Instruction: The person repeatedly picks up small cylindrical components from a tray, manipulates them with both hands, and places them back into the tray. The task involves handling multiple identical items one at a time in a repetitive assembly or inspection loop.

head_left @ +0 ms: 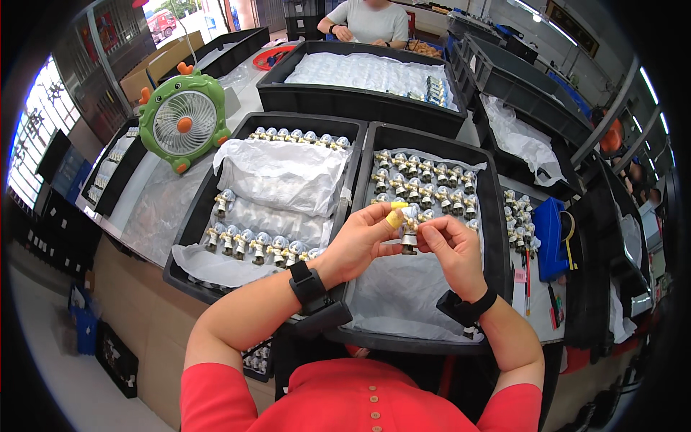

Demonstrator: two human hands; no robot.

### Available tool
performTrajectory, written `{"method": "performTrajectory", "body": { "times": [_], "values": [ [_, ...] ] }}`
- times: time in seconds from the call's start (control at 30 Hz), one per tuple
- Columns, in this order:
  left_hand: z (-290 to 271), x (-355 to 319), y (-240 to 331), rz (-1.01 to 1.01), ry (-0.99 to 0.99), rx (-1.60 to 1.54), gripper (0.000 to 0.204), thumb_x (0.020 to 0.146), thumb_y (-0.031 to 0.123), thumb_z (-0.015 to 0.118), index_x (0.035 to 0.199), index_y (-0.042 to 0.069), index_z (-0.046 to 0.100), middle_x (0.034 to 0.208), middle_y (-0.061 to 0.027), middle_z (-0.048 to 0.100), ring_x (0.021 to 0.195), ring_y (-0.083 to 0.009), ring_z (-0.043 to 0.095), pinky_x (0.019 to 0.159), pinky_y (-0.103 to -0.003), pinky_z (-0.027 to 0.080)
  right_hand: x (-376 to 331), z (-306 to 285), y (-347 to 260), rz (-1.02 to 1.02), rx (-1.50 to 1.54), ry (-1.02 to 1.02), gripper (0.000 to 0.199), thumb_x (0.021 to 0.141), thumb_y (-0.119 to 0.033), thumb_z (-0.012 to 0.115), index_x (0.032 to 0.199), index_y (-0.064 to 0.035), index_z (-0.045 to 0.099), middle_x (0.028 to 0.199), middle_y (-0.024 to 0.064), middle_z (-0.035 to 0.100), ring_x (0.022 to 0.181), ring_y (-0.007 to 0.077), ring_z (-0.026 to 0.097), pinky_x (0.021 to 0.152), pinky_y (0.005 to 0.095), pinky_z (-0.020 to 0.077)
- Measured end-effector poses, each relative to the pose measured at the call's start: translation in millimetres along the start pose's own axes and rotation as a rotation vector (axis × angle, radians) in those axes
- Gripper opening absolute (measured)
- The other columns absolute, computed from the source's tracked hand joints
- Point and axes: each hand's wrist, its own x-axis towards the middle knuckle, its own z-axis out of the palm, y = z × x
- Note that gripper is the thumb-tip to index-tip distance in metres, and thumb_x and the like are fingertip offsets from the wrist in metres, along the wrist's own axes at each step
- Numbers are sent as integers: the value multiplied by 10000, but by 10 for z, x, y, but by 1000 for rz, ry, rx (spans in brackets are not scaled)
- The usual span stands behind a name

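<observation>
Over the right tray, a small painted figurine (409, 236) with a pale head and dark feet is held upright. My left hand (358, 243) grips its upper part between thumb and forefinger, both wearing yellow finger covers. From the other side, my right hand (461, 259) is closed in a pinch at the figurine's side; its fingertips partly hide whatever they touch. Below my hands, the right black tray (502, 248) holds rows of similar figurines (426, 169) at its far end and white wrapping sheet (407, 302) nearer me.
Beside it, the left black tray (188, 229) holds more figurines (259, 246) between white sheets. A green fan (160, 133) stands at left. Several figurines (518, 216), a blue bin (551, 241) and pens (527, 284) lie at right. Across a larger tray (345, 97) sits another person (368, 21).
</observation>
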Motion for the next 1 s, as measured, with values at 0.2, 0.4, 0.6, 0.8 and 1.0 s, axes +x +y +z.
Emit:
{"method": "performTrajectory", "body": {
  "times": [0.2, 0.4, 0.6, 0.8, 1.0],
  "values": [
    [24, 2, 17, 36, -20, -1, 365, 941, 231, 514, 1277, 97, 466, 1127, -20, 564, 1017, -111, 540, 827, -301, 470, 10, 2, 11, -25, -18, 4, 102, 884, -82, 582, 949, -9, 607, 827, 19, 638, 773, 62, 594, 692, 207, 470],
    [42, -5, 12, 100, -6, 53, 381, 936, 191, 522, 1295, 87, 450, 1191, -26, 541, 1051, -126, 534, 878, -318, 468, 14, -4, 17, -30, -42, 13, 91, 874, -62, 590, 953, -18, 597, 846, 10, 638, 788, 54, 590, 701, 204, 466],
    [68, -10, 33, 135, -16, 74, 409, 922, 174, 542, 1306, 81, 440, 1217, -31, 534, 1098, -143, 522, 923, -333, 461, 14, -14, 5, -38, -54, 2, 96, 875, -60, 588, 961, -19, 593, 872, 14, 636, 812, 60, 591, 719, 205, 465],
    [78, -10, 38, 170, -46, 76, 420, 915, 167, 550, 1310, 75, 439, 1245, -42, 526, 1120, -150, 514, 936, -334, 455, 25, -26, 7, -12, -16, -44, 128, 890, -78, 575, 999, -12, 578, 923, 27, 627, 855, 78, 589, 764, 221, 466],
    [62, -11, 62, 161, -49, 125, 454, 903, 147, 566, 1327, 72, 420, 1293, -51, 491, 1133, -166, 508, 942, -335, 451, 53, -30, 78, 66, 41, -122, 178, 913, -99, 541, 1067, -10, 555, 977, 32, 613, 910, 87, 576, 810, 233, 454]
  ]
}}
